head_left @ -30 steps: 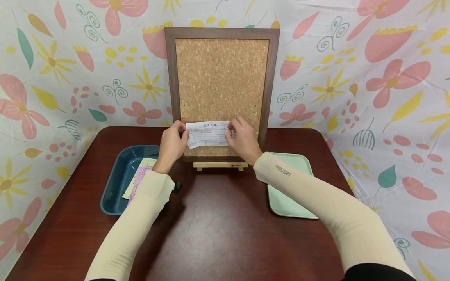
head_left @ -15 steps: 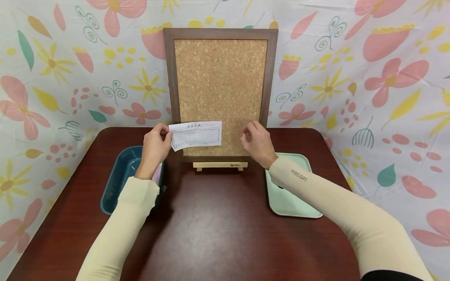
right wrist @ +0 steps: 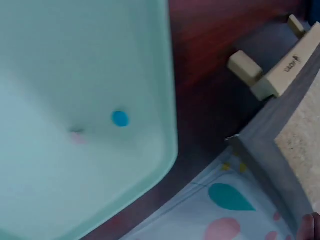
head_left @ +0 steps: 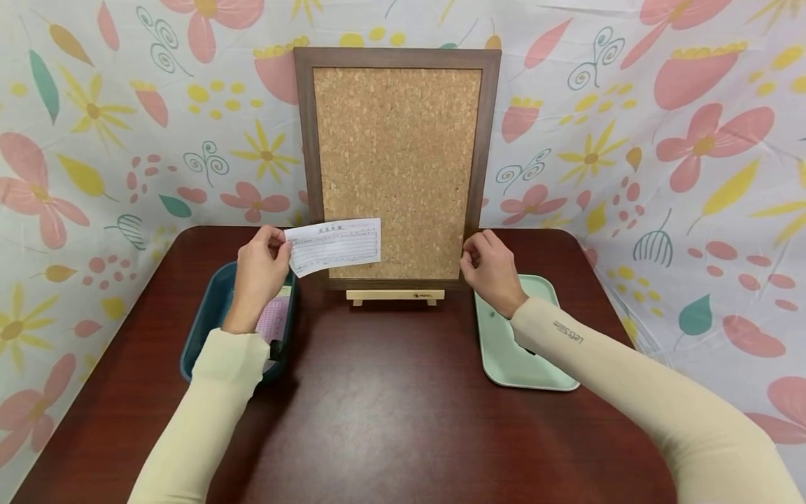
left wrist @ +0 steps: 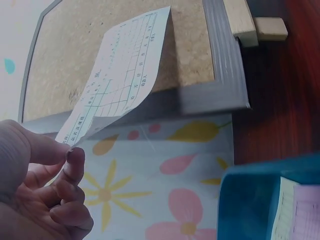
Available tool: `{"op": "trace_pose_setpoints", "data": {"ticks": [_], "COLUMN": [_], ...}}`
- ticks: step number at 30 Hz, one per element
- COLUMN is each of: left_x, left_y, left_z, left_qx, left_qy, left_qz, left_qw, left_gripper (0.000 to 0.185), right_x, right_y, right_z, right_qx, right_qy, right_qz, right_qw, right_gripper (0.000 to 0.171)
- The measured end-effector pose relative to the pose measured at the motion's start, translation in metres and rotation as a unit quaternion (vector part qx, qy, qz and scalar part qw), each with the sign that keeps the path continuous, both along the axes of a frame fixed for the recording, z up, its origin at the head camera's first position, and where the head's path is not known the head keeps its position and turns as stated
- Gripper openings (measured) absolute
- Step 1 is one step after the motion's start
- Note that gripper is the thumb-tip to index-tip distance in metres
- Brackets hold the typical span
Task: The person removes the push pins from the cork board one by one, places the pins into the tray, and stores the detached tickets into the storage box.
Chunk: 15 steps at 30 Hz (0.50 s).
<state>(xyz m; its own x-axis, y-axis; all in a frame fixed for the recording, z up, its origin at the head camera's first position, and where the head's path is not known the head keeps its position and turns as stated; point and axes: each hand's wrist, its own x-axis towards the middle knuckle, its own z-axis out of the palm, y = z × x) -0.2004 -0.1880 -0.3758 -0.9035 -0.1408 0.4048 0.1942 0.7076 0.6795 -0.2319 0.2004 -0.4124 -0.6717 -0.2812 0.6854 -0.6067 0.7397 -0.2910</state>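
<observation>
A white printed paper slip (head_left: 336, 245) with a ruled form on it stands out in front of the lower left of a framed cork board (head_left: 397, 154). My left hand (head_left: 259, 269) pinches its left edge between thumb and fingers; in the left wrist view the slip (left wrist: 125, 70) bends, its far end near the cork. My right hand (head_left: 494, 269) is by the board's lower right corner, fingers loosely bent, with nothing visible in them. Below it lies a pale green tray (head_left: 504, 367). The right wrist view shows a small blue round piece (right wrist: 120, 118) and a blurred pinkish piece (right wrist: 77, 136) in that tray.
Left on the dark red table (head_left: 378, 406) stands a deep blue tray (head_left: 204, 329) holding a pink slip (head_left: 273, 318) and a yellowish one (left wrist: 284, 207). A wooden stand (head_left: 395, 295) supports the board. Flower-patterned cloth (head_left: 579, 140) hangs behind.
My right hand has let go of the slip's right end and moved right, down toward the green tray. The left hand has carried the slip to the left.
</observation>
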Motion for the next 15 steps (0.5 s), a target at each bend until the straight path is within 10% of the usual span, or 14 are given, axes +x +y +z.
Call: {"op": "trace_pose_setpoints", "data": {"ticks": [15], "left_x": [0.043], "left_y": [-0.043], "left_z": [-0.004], "left_qx": [-0.018], "left_qy": [0.001], "left_qz": [0.089], "left_qw": [0.9959], "left_gripper": [0.017], "right_x": [0.015], "right_y": [0.046], "right_z": [-0.035], "right_qx": [-0.01], "right_qy": [-0.004], "right_qz": [-0.022], "right_qw": [1.0], "right_gripper": [0.007]}}
